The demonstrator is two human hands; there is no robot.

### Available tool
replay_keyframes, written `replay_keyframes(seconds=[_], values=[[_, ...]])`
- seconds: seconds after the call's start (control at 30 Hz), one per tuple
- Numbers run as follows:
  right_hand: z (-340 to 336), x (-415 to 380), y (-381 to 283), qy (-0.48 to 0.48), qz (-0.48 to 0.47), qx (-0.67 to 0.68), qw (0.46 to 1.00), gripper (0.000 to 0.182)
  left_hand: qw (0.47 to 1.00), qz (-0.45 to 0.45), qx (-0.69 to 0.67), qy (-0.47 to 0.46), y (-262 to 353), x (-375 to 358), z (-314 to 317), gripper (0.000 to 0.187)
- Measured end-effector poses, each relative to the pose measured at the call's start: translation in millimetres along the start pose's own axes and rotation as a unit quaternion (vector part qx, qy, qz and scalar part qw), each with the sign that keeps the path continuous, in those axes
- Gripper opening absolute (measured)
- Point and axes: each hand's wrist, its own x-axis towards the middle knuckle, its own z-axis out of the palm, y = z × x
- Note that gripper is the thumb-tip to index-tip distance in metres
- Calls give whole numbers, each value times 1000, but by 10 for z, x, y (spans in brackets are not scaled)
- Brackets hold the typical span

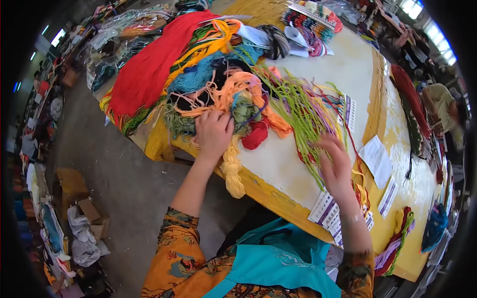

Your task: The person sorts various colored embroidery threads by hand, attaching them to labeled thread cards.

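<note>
My left hand (213, 133) rests on the tangled pile of yarn, its fingers bent into the grey-green skein (181, 123) and peach skein (248, 87). Their tips are partly buried in the strands. A pale yellow skein (232, 171) hangs over the table edge just below that hand, beside a small red bundle (256, 135). My right hand (334, 161) is over the right side of the long lime-green strands (298, 107), fingers loosely curved and apart. No strand is clearly seen between them. Purple and red strands lie among the green ones.
A large red skein (154, 64) covers the table's left end, with blue yarn (194, 74) beside it. Printed cards (325, 211) and a white paper (376, 161) lie on the worn yellow-edged table (283, 186). A multicoloured skein (396, 246) is at the right. Another person (442, 107) is at far right.
</note>
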Motion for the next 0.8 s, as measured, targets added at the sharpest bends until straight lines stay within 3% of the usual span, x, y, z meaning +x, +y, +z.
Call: replay_keyframes(seconds=[0.13,0.2,0.3,0.4,0.47,0.53,0.57,0.73,0.8], values=[[863,1040,394,-57,-73,-88,992,25,1000,-12,-22,8,-17,1,-3,15],[1116,1257,631,-75,-64,-169,981,27,999,-16,-34,16,-34,-2,0,16],[1169,1254,1018,-27,34,-279,959,27,998,-35,-49,2,-47,0,-37,19],[1101,1019,1378,74,144,-204,965,26,996,-40,-73,21,-60,4,-46,19],[1074,906,1387,90,136,-247,955,29,993,-57,-99,42,-59,18,-69,19],[1072,895,1433,155,187,-213,946,34,990,-75,-110,37,-89,69,-154,16],[1053,903,1389,123,232,-235,936,41,990,-81,-106,43,-136,134,-224,14],[1092,889,1422,141,255,-295,910,51,994,-56,38,88,-851,949,-430,15],[1088,901,1441,149,253,-301,907,50,989,-105,105,-16,-1231,1196,-275,23]])
